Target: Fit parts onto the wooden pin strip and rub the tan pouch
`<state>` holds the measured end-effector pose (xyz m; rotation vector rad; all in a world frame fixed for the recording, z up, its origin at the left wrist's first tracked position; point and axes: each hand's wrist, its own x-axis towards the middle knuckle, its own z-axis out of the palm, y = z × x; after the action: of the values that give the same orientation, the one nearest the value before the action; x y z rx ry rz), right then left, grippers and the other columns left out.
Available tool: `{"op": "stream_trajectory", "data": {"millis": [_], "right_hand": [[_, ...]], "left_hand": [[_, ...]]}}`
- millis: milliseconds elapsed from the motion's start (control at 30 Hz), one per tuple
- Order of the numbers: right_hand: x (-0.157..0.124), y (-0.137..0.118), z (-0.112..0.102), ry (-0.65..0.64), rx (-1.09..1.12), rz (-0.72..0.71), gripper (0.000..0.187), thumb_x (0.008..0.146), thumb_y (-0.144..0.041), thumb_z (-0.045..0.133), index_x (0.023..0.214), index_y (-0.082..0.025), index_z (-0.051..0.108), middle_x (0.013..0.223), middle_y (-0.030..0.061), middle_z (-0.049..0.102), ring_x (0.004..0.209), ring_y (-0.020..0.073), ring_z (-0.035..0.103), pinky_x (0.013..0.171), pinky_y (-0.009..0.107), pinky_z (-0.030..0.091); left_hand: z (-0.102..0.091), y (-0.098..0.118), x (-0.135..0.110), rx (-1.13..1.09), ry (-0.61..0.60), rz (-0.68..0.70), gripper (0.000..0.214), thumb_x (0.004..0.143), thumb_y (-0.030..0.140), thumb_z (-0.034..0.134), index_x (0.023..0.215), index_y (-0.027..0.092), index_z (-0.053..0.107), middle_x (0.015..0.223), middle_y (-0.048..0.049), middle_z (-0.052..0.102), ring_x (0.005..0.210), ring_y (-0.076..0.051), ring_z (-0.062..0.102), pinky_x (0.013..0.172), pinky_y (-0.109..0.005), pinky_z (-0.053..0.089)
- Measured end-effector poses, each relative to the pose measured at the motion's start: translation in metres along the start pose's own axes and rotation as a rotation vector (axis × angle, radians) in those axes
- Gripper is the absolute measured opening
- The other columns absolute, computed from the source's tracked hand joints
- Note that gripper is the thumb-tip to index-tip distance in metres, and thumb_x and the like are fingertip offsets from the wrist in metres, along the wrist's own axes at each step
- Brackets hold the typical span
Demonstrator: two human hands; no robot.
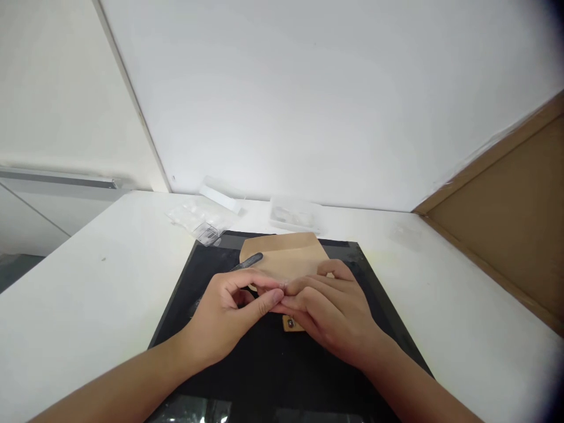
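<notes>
Keep the joined fingertips light and level over the black mat [259, 370]; the yellowish block [291, 323] lies at 5 o'clock, partly under the right hand [341, 308]; its fingers curl closed, meeting the left hand's [215, 323] pinched thumb and forefinger; any item between is hidden; the brown envelope [286, 252] lies at 12 o'clock; the clear box [295, 214] stands beyond.

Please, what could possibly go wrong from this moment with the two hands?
1. The fingertips of the left hand and right hand meet closely; anything tiny between them, too small to make out, could slip and be hard to find on the black mat.
2. The tan block sits right beside the right hand, which might knock it.
3. The dark handle lies just beyond the left hand and could perhaps be nudged.
</notes>
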<state>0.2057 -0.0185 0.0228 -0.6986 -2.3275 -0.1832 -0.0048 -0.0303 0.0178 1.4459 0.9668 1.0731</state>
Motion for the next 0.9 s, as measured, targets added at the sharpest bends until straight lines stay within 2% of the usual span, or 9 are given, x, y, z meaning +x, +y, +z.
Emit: {"op": "stream_trajectory", "data": {"millis": [133, 233, 333, 467, 600, 667, 767, 900], "right_hand": [[-0.004, 0.002, 0.004, 0.071, 0.026, 0.094, 0.014, 0.096, -0.026, 0.073, 0.095, -0.025, 0.059, 0.087, -0.0069, 0.080, 0.073, 0.0121, 0.074, 0.082, 0.036, 0.041], [-0.006, 0.003, 0.007, 0.069, 0.038, 0.177, 0.025, 0.094, -0.035, 0.077, 0.109, -0.026, 0.059, 0.086, -0.0061, 0.081, 0.071, 0.0142, 0.075, 0.082, 0.037, 0.041], [-0.006, 0.004, 0.008, 0.054, 0.063, 0.197, 0.033, 0.093, -0.036, 0.078, 0.118, -0.025, 0.058, 0.085, -0.0070, 0.081, 0.070, 0.0135, 0.075, 0.083, 0.036, 0.040], [-0.005, 0.002, 0.006, 0.034, 0.107, 0.191, 0.023, 0.095, -0.033, 0.075, 0.111, -0.026, 0.061, 0.082, -0.0074, 0.079, 0.067, 0.0121, 0.072, 0.081, 0.035, 0.039], [-0.005, 0.000, 0.007, 0.016, 0.214, 0.278, 0.019, 0.094, -0.036, 0.076, 0.105, -0.026, 0.064, 0.075, -0.0080, 0.076, 0.065, 0.0124, 0.070, 0.080, 0.036, 0.040], [-0.006, 0.002, 0.005, -0.026, 0.274, 0.319, 0.020, 0.092, -0.037, 0.078, 0.104, -0.026, 0.065, 0.075, -0.0080, 0.075, 0.066, 0.0125, 0.069, 0.079, 0.035, 0.042], [-0.006, 0.009, -0.001, -0.105, 0.326, 0.342, 0.026, 0.088, -0.042, 0.081, 0.102, -0.026, 0.066, 0.081, -0.0050, 0.074, 0.077, 0.0150, 0.070, 0.083, 0.035, 0.045], [-0.007, 0.020, -0.015, -0.286, 0.371, 0.389, 0.028, 0.083, -0.046, 0.084, 0.092, -0.025, 0.067, 0.088, -0.0029, 0.071, 0.082, 0.0162, 0.067, 0.084, 0.035, 0.050]], "left_hand": [[-0.001, 0.002, -0.001, -0.007, 0.006, -0.044, 0.013, 0.089, 0.035, 0.077, 0.094, 0.024, 0.082, 0.095, -0.0051, 0.081, 0.085, -0.021, 0.075, 0.074, -0.033, 0.062], [-0.001, 0.000, -0.001, -0.002, 0.006, -0.059, 0.015, 0.089, 0.036, 0.078, 0.093, 0.023, 0.082, 0.095, -0.0061, 0.081, 0.084, -0.021, 0.075, 0.070, -0.031, 0.061], [-0.002, -0.003, 0.000, 0.016, 0.018, -0.060, 0.015, 0.087, 0.037, 0.080, 0.091, 0.023, 0.082, 0.092, -0.0058, 0.081, 0.082, -0.021, 0.075, 0.070, -0.031, 0.061], [-0.001, -0.006, 0.000, -0.036, 0.035, -0.072, 0.015, 0.084, 0.037, 0.082, 0.086, 0.021, 0.081, 0.089, -0.0061, 0.081, 0.082, -0.022, 0.075, 0.073, -0.034, 0.062], [-0.001, -0.006, 0.000, 0.015, 0.055, -0.046, 0.017, 0.083, 0.038, 0.083, 0.083, 0.021, 0.081, 0.084, -0.0054, 0.080, 0.077, -0.021, 0.074, 0.068, -0.033, 0.060], [-0.002, -0.006, 0.000, 0.112, 0.048, 0.002, 0.019, 0.088, 0.039, 0.078, 0.081, 0.021, 0.079, 0.081, -0.0045, 0.078, 0.075, -0.019, 0.072, 0.066, -0.032, 0.058], [-0.005, -0.006, -0.001, 0.291, 0.049, 0.152, 0.025, 0.099, 0.035, 0.064, 0.081, 0.020, 0.072, 0.082, -0.0045, 0.073, 0.074, -0.017, 0.067, 0.067, -0.033, 0.054], [-0.010, -0.007, 0.000, 0.517, 0.121, 0.378, 0.022, 0.100, 0.026, 0.059, 0.079, 0.019, 0.062, 0.080, -0.0042, 0.066, 0.071, -0.016, 0.059, 0.064, -0.033, 0.048]]}}
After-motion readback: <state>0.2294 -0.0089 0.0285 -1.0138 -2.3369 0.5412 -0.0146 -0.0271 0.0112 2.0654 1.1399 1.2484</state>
